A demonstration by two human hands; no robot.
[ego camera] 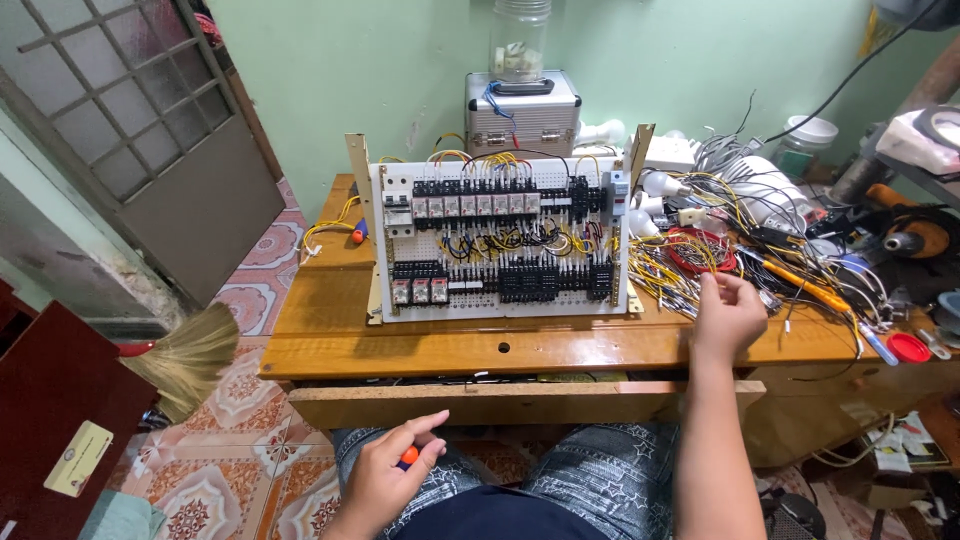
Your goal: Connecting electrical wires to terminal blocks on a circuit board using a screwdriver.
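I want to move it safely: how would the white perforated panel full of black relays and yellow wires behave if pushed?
The white perforated panel stands near-upright on slim side brackets, so it may tip backward. Dense components suggest it is fairly heavy.

**Bare wood in front, clutter to the right**

A strip of bare wooden bench [420,350] runs in front of the upright wiring panel [500,240], open for a hand to pass. The panel blocks the middle. Right of it, tangled wires [690,265] and tools [800,285] crowd the surface. The open drawer [500,402] juts toward the lap.
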